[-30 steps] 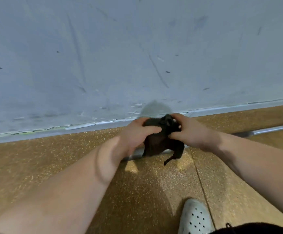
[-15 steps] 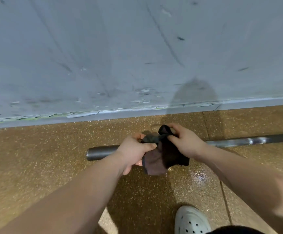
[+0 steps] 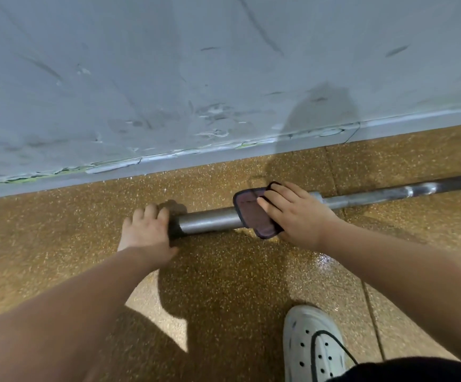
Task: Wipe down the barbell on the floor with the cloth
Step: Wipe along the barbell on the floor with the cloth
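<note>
While the barbell lies flat on the speckled floor, parallel to the grey wall and near its base, the wipe looks like it's only just starting

Left hand sits at the sleeve's free end, fingers curled together over the tip, palm toward the floor. Reads as bracing the bar so it doesn't roll or slide. Can't tell if the thumb is hooked underneath, it's hidden

Right hand presses the cloth down on top of the sleeve, just beside the collar where the bar steps down to the thinner shaft. Fingers are spread flat across the fabric, not wrapped round the bar. Cloth is draped over the top, near edge hanging toward the floor. Bare grey steel shows between the two hands

Shaft runs off frame to the right, so most of the bar is unwiped as far as I can judge

Next move, my guess: close the right fingers round the sleeve through the cloth, then stroke along toward the left hand. A flat press only cleans the top; the underside needs a wrap or a roll of the bar. Left hand has to hold firm or the bar creeps

White clog is planted near, well clear of the bar
</note>
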